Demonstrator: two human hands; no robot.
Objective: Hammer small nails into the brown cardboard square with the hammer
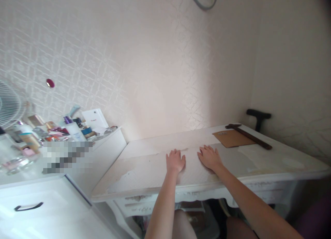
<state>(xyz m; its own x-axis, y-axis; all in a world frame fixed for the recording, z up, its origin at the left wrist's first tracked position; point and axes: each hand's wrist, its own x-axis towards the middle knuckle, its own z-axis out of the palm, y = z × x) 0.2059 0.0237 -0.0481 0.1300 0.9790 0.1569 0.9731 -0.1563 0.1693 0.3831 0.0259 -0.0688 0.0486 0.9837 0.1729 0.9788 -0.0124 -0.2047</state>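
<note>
Two bare forearms (165,197) are spanning the front edge of a white bench (139,173) with carved front and worn, patchy top. The bench is standing before a pale patterned wall (157,91), and both hands are resting on it. The left hand (176,161) is lying palm down near the middle, its fingers slightly spread. The right hand (210,158) is lying palm down also, apart from the left one, with fingers extended. Beyond the right hand, a flat brown rectangular sheet (232,139) is lying on the bench. A long dark brown piece with a crosswise head (254,138) is slanting along its right edge, partly covering it. Behind the bench, a black T-shaped handle (258,115) is standing near the corner. To the left, a glossy white cabinet (49,194) is carrying crowded bottles and jars in many colours (74,131) and a flat white box (95,120). A round white fan with wire grille (9,103) is showing at the left edge
</note>
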